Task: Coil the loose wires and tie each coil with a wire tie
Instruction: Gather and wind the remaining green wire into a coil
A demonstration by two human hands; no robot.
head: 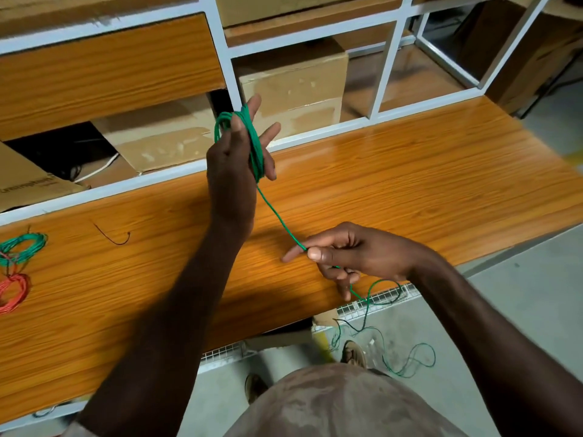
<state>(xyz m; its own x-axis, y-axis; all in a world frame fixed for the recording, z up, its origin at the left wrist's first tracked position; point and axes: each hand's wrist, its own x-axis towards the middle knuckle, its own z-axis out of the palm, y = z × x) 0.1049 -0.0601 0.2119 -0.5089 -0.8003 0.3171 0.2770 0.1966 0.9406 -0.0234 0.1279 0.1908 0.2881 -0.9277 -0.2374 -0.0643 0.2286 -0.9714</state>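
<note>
Green wire (277,216) coils around left fingers (252,105), pinched by right fingers (315,254).

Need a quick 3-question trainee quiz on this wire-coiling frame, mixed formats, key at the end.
1. True or false: the green coil is wound around the left hand.
2. Where does the right hand pinch the green wire? A) on the taut run below the coil B) on the floor C) at the red coil
3. How many finished coils lie on the wooden table?

Key: 1 true; 2 A; 3 two, one green and one red.
</note>
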